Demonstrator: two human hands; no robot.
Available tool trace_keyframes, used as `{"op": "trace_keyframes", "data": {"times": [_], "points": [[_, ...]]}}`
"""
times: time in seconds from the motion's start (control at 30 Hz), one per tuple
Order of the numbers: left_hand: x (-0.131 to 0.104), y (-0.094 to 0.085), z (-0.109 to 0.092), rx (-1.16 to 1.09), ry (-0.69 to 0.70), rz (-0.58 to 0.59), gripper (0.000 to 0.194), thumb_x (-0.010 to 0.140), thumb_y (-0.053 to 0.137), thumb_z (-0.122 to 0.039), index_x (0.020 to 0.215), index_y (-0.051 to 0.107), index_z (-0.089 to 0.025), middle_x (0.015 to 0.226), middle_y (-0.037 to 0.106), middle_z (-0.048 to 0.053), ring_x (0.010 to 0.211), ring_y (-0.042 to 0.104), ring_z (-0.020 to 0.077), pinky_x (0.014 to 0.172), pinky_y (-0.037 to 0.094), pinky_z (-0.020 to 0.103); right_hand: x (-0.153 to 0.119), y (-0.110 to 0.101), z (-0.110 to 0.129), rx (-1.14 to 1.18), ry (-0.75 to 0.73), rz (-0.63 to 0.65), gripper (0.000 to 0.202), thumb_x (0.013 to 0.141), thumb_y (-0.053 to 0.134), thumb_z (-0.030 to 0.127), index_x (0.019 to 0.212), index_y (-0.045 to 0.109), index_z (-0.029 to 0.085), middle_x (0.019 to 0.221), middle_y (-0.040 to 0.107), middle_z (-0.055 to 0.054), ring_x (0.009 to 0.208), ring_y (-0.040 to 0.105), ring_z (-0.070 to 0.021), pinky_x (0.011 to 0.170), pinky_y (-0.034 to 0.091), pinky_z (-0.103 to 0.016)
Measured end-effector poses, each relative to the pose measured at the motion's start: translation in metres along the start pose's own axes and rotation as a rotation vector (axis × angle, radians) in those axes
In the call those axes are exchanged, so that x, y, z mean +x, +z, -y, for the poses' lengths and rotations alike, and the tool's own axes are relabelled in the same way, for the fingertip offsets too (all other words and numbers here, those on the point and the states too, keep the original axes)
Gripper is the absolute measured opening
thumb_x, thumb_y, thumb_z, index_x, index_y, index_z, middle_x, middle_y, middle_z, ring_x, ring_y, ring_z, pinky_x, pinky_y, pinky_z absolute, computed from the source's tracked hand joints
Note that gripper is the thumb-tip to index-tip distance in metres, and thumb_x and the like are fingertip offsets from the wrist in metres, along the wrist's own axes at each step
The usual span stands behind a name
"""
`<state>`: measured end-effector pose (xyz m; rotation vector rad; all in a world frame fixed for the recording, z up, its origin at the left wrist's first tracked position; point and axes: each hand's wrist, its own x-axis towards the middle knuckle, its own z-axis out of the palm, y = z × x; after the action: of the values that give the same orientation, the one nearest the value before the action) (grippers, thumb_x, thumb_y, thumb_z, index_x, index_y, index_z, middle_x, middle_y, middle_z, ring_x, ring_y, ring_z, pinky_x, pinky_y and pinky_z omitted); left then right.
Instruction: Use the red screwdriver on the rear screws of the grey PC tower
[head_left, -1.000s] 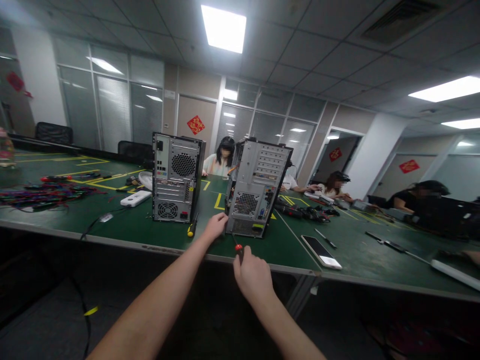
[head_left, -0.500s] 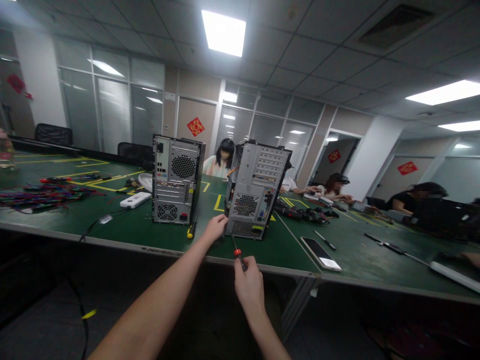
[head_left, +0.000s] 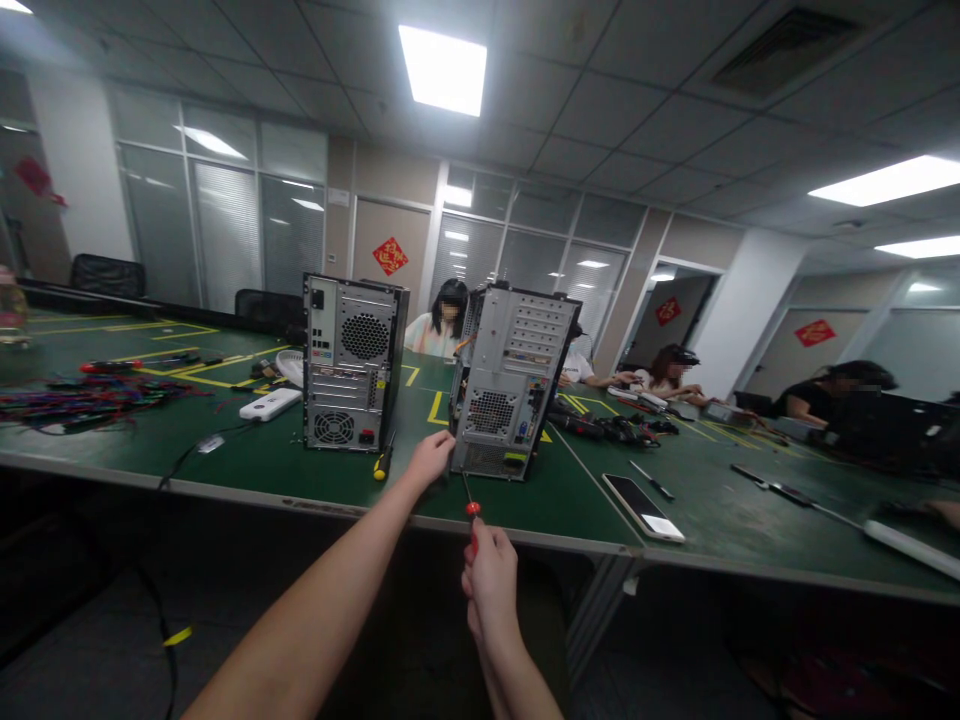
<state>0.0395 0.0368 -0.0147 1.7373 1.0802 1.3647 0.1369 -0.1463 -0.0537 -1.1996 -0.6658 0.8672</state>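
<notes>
Little desk (head_left: pixel 540 512) fronts the computer case (head_left: pixel 506 382), where my right hand (head_left: pixel 492 572) grips a screwdriver (head_left: pixel 472 509). My left hand (head_left: pixel 432 458) curls at its edge, hold unclear.

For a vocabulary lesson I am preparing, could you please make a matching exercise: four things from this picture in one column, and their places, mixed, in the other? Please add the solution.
Things
1. Slim metal screwdriver with a red and dark handle
2. Screwdriver with a yellow and black handle
3. Flat white-framed smartphone
4. Tangled pile of thin multicoloured wires

Places
A. Right of the right-hand grey metal computer case
B. Near the left end of the green tabletop
C. Held by the right grip
D. Beside the lower right corner of the left-hand grey metal computer case

Pairs: 1-C, 2-D, 3-A, 4-B
</notes>
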Motion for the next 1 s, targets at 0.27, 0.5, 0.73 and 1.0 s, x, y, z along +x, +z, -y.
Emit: {"op": "trace_keyframes", "data": {"times": [0.27, 0.5, 0.73, 1.0], "points": [[-0.002, -0.001, -0.003, 0.005, -0.006, 0.001, 0.026, 0.088, 0.050, -0.035, 0.069, 0.059, -0.020, 0.068, 0.059, 0.000, 0.071, 0.055, 0.0162, 0.068, 0.042, 0.024, -0.009, 0.006, 0.010, 0.181, 0.161, 0.037, 0.052, 0.070, 0.076, 0.064, 0.074, 0.043, 0.025, 0.046, 0.040, 0.013, 0.034, 0.025, -0.0031, 0.034, 0.015, -0.017], [-0.002, 0.000, -0.001, 0.004, -0.018, -0.005, 0.025, 0.088, 0.052, -0.035, 0.070, 0.061, -0.019, 0.066, 0.059, -0.001, 0.071, 0.056, 0.0167, 0.068, 0.043, 0.025, -0.013, 0.008, 0.015, 0.281, 0.222, 0.050, 0.046, 0.074, 0.077, 0.056, 0.074, 0.044, 0.024, 0.048, 0.041, 0.013, 0.035, 0.025, -0.0027, 0.035, 0.014, -0.017], [-0.001, 0.000, -0.001, 0.013, 0.012, 0.005, 0.025, 0.089, 0.051, -0.033, 0.069, 0.058, -0.019, 0.066, 0.058, -0.002, 0.069, 0.054, 0.0154, 0.069, 0.042, 0.024, -0.011, 0.010, 0.016, 0.344, 0.268, 0.044, 0.045, 0.077, 0.074, 0.054, 0.072, 0.040, 0.024, 0.048, 0.038, 0.013, 0.035, 0.022, -0.0021, 0.036, 0.012, -0.018], [-0.002, 0.000, -0.002, 0.009, -0.006, 0.009, 0.025, 0.089, 0.050, -0.035, 0.070, 0.057, -0.020, 0.065, 0.057, -0.001, 0.069, 0.054, 0.0159, 0.067, 0.042, 0.024, -0.011, 0.009, 0.020, 0.394, 0.292, 0.052, 0.042, 0.075, 0.075, 0.050, 0.073, 0.042, 0.024, 0.049, 0.038, 0.013, 0.035, 0.022, -0.0018, 0.037, 0.012, -0.018]]}}
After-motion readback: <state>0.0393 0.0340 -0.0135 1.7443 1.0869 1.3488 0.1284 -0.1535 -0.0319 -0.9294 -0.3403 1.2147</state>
